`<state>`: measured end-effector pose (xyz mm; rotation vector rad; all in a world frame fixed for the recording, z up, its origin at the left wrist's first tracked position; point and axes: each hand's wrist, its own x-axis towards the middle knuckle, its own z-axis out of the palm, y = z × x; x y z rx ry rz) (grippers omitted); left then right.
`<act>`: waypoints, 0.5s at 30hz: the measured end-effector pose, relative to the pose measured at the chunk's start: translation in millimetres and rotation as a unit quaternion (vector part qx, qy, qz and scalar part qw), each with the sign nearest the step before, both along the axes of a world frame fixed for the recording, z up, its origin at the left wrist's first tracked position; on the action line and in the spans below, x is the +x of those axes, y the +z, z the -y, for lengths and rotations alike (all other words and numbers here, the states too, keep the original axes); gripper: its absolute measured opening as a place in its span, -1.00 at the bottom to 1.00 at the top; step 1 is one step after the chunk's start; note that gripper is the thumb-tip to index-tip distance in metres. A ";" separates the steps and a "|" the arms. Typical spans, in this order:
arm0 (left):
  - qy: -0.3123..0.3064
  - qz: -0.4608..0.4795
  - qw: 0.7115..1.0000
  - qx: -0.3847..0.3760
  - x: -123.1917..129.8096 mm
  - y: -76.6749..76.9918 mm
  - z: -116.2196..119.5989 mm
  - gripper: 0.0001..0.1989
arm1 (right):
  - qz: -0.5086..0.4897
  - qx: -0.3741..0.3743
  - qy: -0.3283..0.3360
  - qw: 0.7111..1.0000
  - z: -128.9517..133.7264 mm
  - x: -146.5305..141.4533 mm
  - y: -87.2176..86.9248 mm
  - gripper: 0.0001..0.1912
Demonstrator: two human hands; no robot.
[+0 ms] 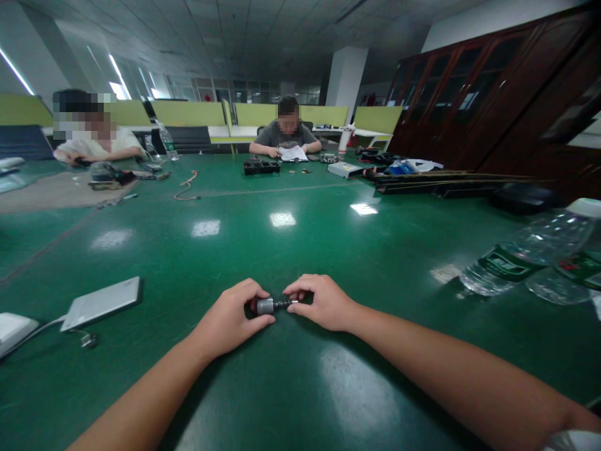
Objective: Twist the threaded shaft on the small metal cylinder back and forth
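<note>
Between my two hands lies a short grey metal cylinder (265,305) with a thin, dark, ridged shaft (280,304) running out of its right end. My left hand (235,311) closes round the cylinder, thumb along the near side and fingers on the far side. Thumb and forefinger of my right hand (328,304) pinch the shiny outer tip of the shaft. The whole piece is held almost level, just over the green tabletop (263,376). Whether the shaft is a screw or carries a spring is too small to tell.
At left are a silver flat box (103,303), a white block (14,332) with a cable and a small metal part (88,340). Clear water bottles (511,266) stand at right. Across the table sit two people (291,141), among black parts (261,166) and long dark strips (422,183).
</note>
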<state>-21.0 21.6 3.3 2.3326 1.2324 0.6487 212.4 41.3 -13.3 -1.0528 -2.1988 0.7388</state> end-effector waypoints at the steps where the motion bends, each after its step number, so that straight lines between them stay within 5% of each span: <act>1: -0.011 0.003 1.000 -0.003 2.4 0.5 1.2 -0.75 | 0.003 -0.001 0.003 1.000 0.9 -1.0 0.4 -0.76; 15: -0.007 -0.002 1.000 -0.030 9.6 -1.0 3.7 -0.83 | 0.057 0.039 0.048 0.996 3.2 -3.9 2.3 -0.83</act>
